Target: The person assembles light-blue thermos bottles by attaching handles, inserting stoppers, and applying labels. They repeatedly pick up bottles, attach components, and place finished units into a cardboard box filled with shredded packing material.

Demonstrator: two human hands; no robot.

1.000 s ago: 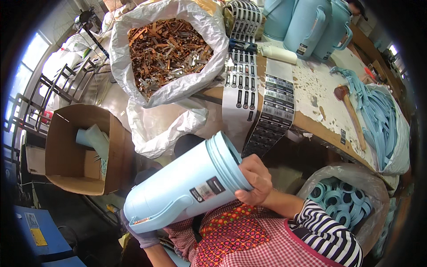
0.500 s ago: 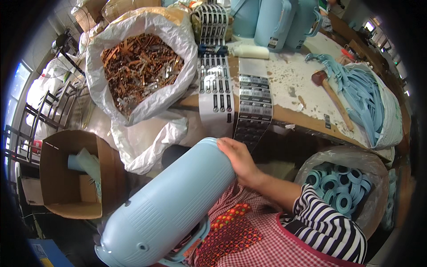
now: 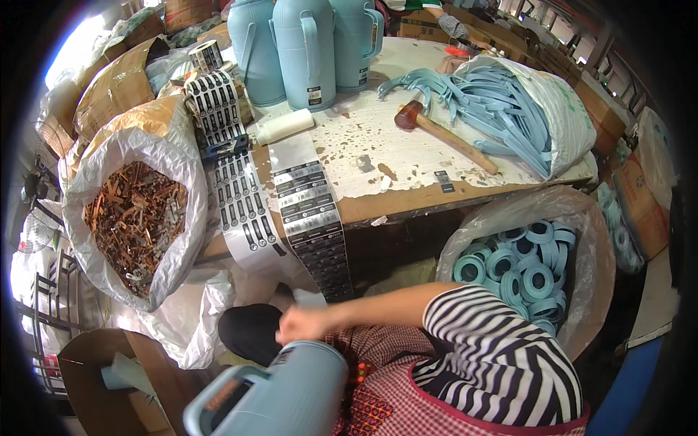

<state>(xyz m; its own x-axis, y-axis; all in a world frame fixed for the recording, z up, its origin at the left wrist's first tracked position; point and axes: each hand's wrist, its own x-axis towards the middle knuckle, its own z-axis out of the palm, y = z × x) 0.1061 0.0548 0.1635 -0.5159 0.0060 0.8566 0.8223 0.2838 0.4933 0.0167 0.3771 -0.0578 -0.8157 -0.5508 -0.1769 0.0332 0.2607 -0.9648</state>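
A light blue flask body point(image 3: 283, 396) with a handle lies across my lap at the bottom of the view, its end pointing up toward the table. My right hand point(image 3: 302, 325) is blurred just above that end, fingers curled, touching or almost touching it; I cannot tell whether it grips. My left hand is hidden. Long strips of black and silver labels point(image 3: 313, 218) hang over the table's front edge just beyond the hand.
On the worn white table point(image 3: 378, 145) stand three blue flasks point(image 3: 305, 51), a white roll point(image 3: 287, 125), a wooden mallet point(image 3: 443, 134) and a bag of blue handles point(image 3: 523, 109). A sack of metal pieces point(image 3: 134, 218) stands left, a bag of blue rings point(image 3: 523, 265) right, a cardboard box point(image 3: 94, 378) lower left.
The flask has swung down lower across my lap, its handle now showing. My right hand has slid off the flask's side to above its end. My view has shifted toward the table.
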